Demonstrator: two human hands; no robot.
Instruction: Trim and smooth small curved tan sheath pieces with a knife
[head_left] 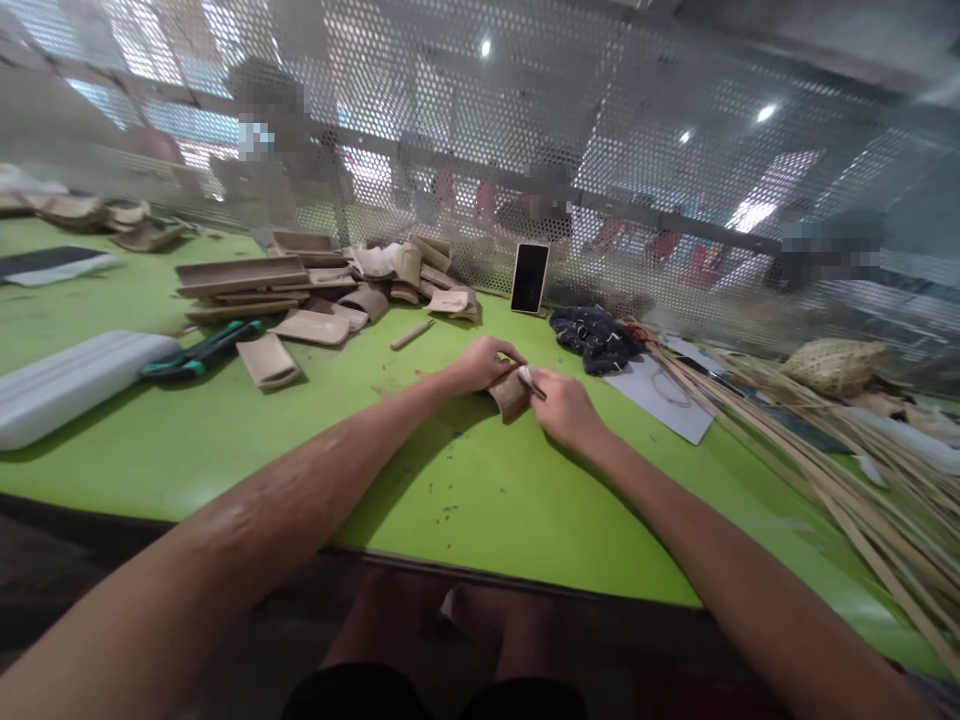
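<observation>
Over the middle of the green table, my left hand (484,364) has its fingers closed on the far left edge of a curved bamboo piece (513,400). The piece is short and brown, with its rounded side up. At its right edge my right hand (566,408) pinches a small white and dark folded scrap (526,377) that looks like sandpaper. The scrap meets the bamboo near the top right. My fingers partly hide both things.
Split bamboo pieces (247,275) are heaped at the back left, near a green-handled saw (202,355) and a white block (82,380). A phone (529,278) stands against the perforated screen (450,130). Dark cloth (596,338) and long bamboo strips (817,455) lie right.
</observation>
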